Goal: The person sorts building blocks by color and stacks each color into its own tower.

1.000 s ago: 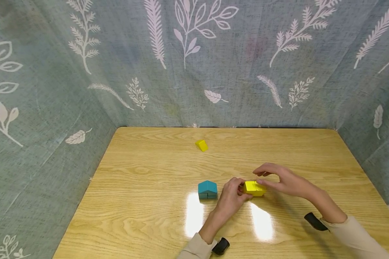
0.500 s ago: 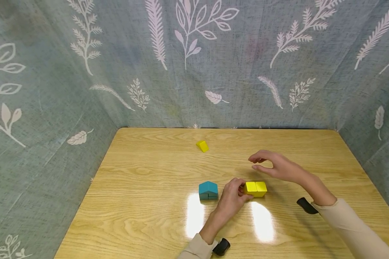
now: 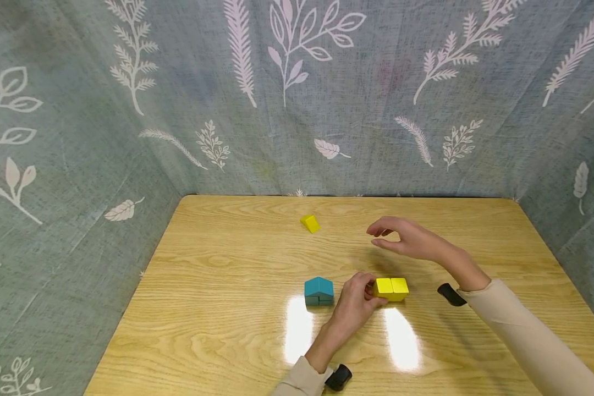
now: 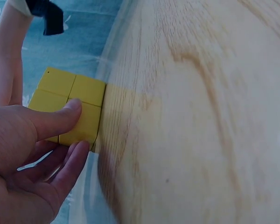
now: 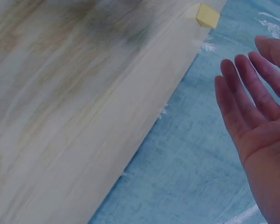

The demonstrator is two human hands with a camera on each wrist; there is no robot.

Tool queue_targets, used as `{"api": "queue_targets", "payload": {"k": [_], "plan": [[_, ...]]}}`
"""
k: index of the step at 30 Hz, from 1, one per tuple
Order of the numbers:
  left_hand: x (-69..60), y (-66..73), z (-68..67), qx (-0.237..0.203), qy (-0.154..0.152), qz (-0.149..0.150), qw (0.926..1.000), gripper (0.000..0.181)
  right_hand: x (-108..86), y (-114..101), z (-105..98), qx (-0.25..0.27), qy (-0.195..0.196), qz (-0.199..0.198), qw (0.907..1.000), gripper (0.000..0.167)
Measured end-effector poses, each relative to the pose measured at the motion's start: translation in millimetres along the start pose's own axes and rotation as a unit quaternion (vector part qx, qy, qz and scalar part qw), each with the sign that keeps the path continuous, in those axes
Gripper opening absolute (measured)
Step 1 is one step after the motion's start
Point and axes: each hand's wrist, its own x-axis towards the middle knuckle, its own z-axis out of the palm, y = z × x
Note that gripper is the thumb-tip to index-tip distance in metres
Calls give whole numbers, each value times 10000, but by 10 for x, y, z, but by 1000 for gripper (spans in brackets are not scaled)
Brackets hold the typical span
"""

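Near the middle of the table, my left hand [image 3: 353, 302] grips a group of yellow blocks [image 3: 392, 289] from its left side. In the left wrist view, the thumb lies across the front of the yellow blocks [image 4: 81, 121], with fingers curled behind the lower edge; seams divide that face into several squares. My right hand [image 3: 406, 236] hovers over the table behind the stack, fingers loosely bent and holding nothing. A yellow wedge block [image 3: 309, 223] lies alone toward the back, left of the right hand. It shows at the top of the right wrist view.
A teal house-shaped block stack [image 3: 319, 291] with a peaked top stands just left of my left hand. The wooden table [image 3: 218, 308] meets patterned cloth [image 3: 277, 137] at its back and along both sides.
My right hand has let go of the yellow blocks and moved up, back and left toward the yellow wedge. The left hand stays on the yellow blocks.
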Motion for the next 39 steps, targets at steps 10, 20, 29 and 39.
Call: {"api": "queue_targets", "payload": {"k": [10,20,29,39], "plan": [[3,-9,2,-9,9,25,10000,29,295,11,7,-3,-368,123,9992,23],[4,-4,6,-67,6,-46,10000,29,539,42,66,62,-685,211,9974,24],[-1,-3,1,-36,51,72,10000,28,786,89,187,59,-931,28,9956,24],[-7,-11,9,-51,99,178,9998,28,1082,76,333,59,-1148,-12,9934,35]]}}
